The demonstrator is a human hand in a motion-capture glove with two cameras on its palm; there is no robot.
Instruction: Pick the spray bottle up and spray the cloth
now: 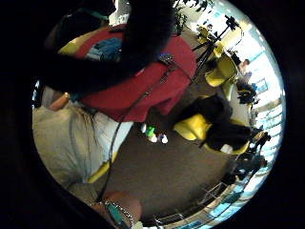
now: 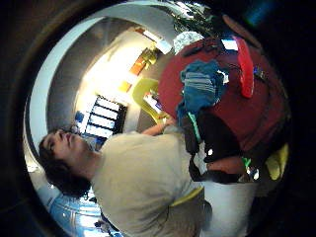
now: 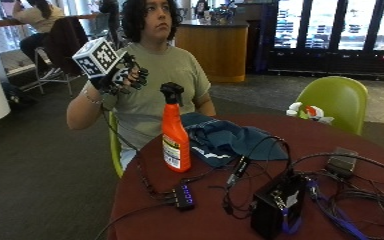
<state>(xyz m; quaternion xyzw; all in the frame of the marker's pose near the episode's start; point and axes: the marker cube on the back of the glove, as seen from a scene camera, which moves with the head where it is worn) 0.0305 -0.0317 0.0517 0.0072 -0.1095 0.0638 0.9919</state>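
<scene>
Person: sits at the round, dark red table (image 3: 352,150), in a light olive T-shirt, on a yellow-green chair.
Right hand (image 3: 122,75): gloved in black, raised beside the person's shoulder, well apart from the table and everything on it. Its fingers hang loosely curled and hold nothing.
Spray bottle (image 3: 175,132): orange with a black trigger head and a white label, standing upright on the table near the edge closest to the person. Nothing touches it. In the thumb side palm view it shows as a red-orange bar lying across the red tabletop.
Cloth (image 3: 228,140): dark blue with light stripes, crumpled in a heap on the table, just beside the bottle, on the side away from the raised hand.
Other hand: bare; only the forearm shows, going down behind the cloth at the table edge.
Black box (image 3: 278,205): stands on the near part of the table, with cables running from it.
Small hub (image 3: 182,196): black, with blue lights, lying on the table in front of the bottle.
Cables: loop across the table between the cloth, the box and the far rim.
Second chair (image 3: 335,102): yellow-green, behind the table's far side.
</scene>
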